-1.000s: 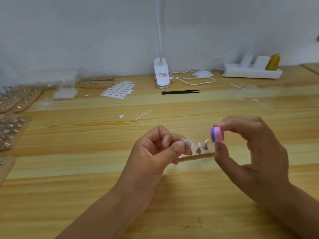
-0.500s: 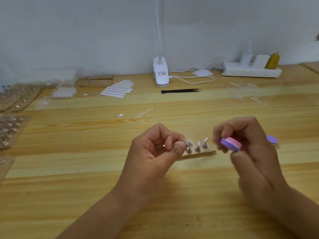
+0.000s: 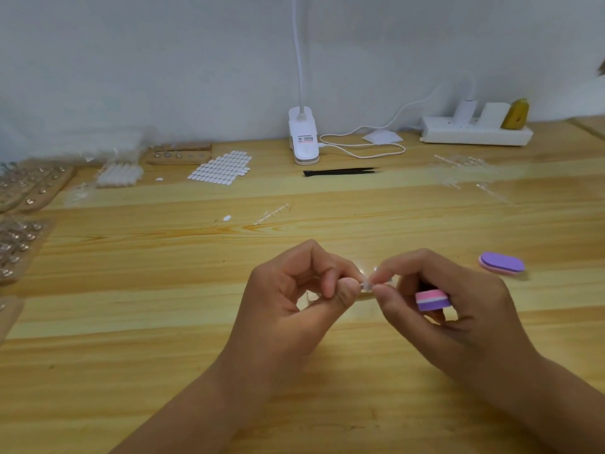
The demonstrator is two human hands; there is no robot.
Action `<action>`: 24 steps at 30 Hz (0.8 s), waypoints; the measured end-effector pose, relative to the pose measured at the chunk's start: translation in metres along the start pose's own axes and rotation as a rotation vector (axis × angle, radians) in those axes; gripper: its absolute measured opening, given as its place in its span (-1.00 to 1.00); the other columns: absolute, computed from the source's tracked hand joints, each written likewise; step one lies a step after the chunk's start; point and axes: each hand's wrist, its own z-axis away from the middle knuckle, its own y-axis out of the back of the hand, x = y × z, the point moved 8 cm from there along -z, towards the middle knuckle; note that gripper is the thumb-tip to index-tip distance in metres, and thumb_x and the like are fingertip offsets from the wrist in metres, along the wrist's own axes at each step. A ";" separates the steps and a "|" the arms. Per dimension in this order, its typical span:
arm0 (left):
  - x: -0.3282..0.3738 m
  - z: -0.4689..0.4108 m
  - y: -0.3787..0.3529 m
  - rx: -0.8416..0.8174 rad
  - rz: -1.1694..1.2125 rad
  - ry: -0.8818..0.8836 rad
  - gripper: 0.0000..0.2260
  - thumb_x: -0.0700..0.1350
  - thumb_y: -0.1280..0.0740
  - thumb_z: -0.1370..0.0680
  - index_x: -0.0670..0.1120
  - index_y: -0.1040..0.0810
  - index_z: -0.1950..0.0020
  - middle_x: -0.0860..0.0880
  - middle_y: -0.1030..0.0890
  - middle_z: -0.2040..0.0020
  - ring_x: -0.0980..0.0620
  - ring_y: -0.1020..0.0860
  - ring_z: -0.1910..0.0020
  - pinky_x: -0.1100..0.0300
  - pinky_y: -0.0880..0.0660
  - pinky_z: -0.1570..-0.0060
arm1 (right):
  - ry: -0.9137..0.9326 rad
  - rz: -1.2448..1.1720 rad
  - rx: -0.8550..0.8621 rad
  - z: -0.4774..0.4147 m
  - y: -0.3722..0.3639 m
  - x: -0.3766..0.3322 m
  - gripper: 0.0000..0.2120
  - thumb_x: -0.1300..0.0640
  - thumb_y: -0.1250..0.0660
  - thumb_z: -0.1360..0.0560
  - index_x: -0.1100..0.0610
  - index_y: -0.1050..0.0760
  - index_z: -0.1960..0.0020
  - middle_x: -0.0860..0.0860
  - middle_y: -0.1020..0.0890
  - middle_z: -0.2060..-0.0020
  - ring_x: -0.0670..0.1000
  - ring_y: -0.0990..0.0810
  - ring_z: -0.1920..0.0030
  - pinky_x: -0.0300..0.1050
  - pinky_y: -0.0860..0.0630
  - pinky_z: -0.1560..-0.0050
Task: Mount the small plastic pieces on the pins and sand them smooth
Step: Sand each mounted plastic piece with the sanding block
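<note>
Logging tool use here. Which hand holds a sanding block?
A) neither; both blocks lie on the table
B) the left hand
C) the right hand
C: the right hand holds the pink-and-purple sanding block in its curled lower fingers while pinching the small clear piece together with the left hand; a second block lies on the table.

You're looking down at a pale wooden table (image 3: 131,371), its boards running left to right in front of you. A plain grey-white wall (image 3: 131,60) closes off the far edge. At the back sits your white clip lamp (image 3: 303,139), its neck rising out of frame. Its white cable (image 3: 363,149) loops right toward the white power strip (image 3: 474,134) by the wall. The light is soft and even.
</note>
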 end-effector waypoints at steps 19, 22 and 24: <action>0.002 0.002 0.004 0.054 0.043 0.019 -0.73 -0.26 -0.50 -0.40 -0.02 -0.45 0.34 -0.06 -0.68 0.27 -0.01 -0.66 0.21 0.14 -0.58 0.11 | 0.096 0.053 -0.003 0.003 -0.002 -0.001 -0.91 0.11 -0.31 -0.58 0.07 -0.58 -0.03 -0.10 -0.46 0.32 -0.23 -0.44 0.37 -0.55 -0.30 0.23; -0.004 -0.002 0.000 -0.003 0.220 0.113 -0.72 -0.27 -0.50 -0.38 -0.02 -0.46 0.35 -0.12 -0.68 0.28 -0.01 -0.65 0.25 0.19 -0.57 0.19 | 0.088 0.016 -0.017 0.001 -0.001 0.002 -0.80 0.11 -0.31 -0.57 0.04 -0.52 -0.20 -0.14 -0.47 0.32 -0.29 -0.44 0.35 -0.55 -0.33 0.19; -0.008 -0.002 0.000 -0.015 0.246 0.157 -0.71 -0.31 -0.47 -0.40 -0.03 -0.44 0.36 -0.14 -0.66 0.30 -0.01 -0.63 0.29 0.22 -0.53 0.27 | 0.104 -0.002 -0.053 0.002 -0.004 0.002 -0.77 0.11 -0.32 -0.56 0.03 -0.54 -0.22 -0.22 -0.44 0.35 -0.31 -0.43 0.35 -0.52 -0.36 0.19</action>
